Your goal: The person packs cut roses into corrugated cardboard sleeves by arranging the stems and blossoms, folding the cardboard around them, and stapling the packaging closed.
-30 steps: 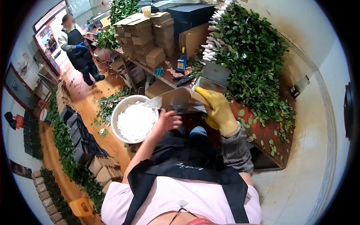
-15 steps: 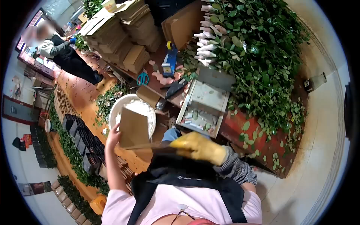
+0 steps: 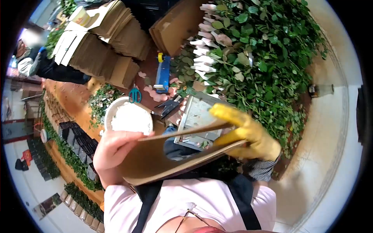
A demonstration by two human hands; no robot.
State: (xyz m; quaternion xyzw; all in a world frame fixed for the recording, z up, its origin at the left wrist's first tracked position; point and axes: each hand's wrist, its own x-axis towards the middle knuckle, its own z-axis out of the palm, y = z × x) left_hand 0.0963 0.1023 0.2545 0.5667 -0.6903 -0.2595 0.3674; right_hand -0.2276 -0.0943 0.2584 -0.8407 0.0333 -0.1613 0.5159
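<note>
Head view: cardboard (image 3: 149, 157) between fingers (image 3: 230, 113).

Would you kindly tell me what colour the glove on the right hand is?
The glove is yellow; it shows best in the head view.

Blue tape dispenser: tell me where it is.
In the head view, the blue tape dispenser is in the upper half, left of centre, below the leaning cardboard sheets and to the right of the teal-handled scissors.
</note>
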